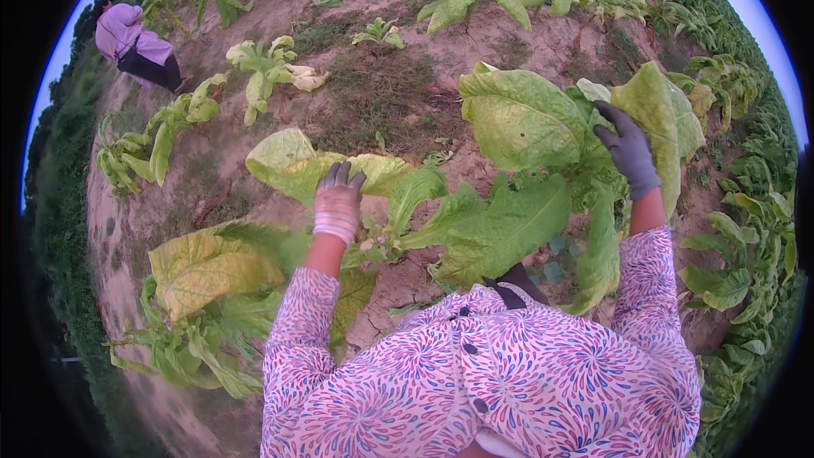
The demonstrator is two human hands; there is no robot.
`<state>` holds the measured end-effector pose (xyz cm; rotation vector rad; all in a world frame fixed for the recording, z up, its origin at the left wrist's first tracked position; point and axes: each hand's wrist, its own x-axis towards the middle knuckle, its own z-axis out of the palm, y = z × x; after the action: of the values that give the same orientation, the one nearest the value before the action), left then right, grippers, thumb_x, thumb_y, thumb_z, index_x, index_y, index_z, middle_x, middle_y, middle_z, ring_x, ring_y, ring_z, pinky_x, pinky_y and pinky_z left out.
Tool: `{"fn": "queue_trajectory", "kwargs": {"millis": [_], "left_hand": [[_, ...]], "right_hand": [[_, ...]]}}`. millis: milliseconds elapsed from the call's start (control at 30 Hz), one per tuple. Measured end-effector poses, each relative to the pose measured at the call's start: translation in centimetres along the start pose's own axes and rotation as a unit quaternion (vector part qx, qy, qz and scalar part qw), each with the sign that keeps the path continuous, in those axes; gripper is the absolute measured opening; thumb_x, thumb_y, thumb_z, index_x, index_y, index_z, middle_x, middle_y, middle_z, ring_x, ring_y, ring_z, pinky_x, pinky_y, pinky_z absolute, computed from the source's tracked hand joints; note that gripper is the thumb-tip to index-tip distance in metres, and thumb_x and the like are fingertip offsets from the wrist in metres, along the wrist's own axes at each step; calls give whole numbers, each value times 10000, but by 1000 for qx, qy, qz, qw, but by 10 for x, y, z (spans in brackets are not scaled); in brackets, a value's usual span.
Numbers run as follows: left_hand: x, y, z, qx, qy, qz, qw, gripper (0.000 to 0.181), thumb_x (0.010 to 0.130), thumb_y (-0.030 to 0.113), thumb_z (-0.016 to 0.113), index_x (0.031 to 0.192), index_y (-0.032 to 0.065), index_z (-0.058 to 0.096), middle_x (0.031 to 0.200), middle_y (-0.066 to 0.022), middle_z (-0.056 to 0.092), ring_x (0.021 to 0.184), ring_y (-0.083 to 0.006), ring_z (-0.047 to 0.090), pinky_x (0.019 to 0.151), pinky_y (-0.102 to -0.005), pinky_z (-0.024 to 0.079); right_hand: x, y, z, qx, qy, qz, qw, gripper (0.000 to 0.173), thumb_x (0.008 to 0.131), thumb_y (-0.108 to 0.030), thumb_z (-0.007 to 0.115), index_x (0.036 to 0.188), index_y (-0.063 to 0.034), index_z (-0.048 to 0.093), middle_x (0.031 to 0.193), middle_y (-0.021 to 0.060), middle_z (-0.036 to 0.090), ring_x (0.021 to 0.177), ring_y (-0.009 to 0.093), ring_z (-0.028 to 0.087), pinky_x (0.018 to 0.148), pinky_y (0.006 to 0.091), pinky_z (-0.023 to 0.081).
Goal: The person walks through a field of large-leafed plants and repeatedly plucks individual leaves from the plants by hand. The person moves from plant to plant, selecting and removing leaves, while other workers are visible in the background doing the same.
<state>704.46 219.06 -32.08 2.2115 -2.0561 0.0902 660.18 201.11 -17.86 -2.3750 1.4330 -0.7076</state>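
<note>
My left hand (339,203), in a pale striped glove with grey fingertips, lies against a yellow-green tobacco leaf (292,162); whether its fingers grip the leaf is unclear. My right hand (626,143), in a grey glove, is at a large yellowish leaf (655,114) on the right-hand plant, fingers spread and thumb apart; part of the hand may be behind foliage. A broad leaf with a small hole (524,121) stands just left of it. Between my hands spread greener leaves (509,235). A yellow-orange leaf (213,267) hangs at the lower left.
Another person (137,44) in a pink top and dark trousers bends at the upper left. Smaller tobacco plants (267,73) grow across the cracked reddish soil (394,95). Dense rows of plants (757,222) line the right side.
</note>
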Motion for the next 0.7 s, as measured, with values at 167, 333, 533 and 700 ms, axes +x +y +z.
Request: {"fn": "queue_trajectory", "kwargs": {"millis": [167,333,533,700], "left_hand": [[7,2,2,-59,55,-48,996,424,590,63,650,1008,117,603,1119,-176,531,1053,-345,485,875,-416,406],[-4,0,7,8,-47,-166,985,362,600,39,626,959,80,609,1051,-161,554,973,-320,519,830,-394,429],[-11,4,21,-17,-236,-283,930,403,851,274,526,1218,110,493,1261,-156,453,1148,-272,428,952,-339,342],[52,0,24,-289,-284,-426,809,404,856,251,504,1197,35,485,1231,-134,459,1100,-236,444,895,-329,364]], "right_hand": [[55,53,-46,26,114,41,992,377,786,-80,569,1156,-35,510,1092,125,563,1029,226,535,883,293,399],[113,85,-47,-67,105,94,988,374,758,-138,602,1124,-113,531,993,133,572,907,286,554,804,347,435],[162,108,-53,-19,18,130,991,368,773,-222,583,1124,-127,525,1041,127,562,945,300,542,820,371,429],[175,129,-68,21,20,196,980,378,780,-233,575,1138,-122,527,1078,118,558,984,295,533,846,362,420]]}}
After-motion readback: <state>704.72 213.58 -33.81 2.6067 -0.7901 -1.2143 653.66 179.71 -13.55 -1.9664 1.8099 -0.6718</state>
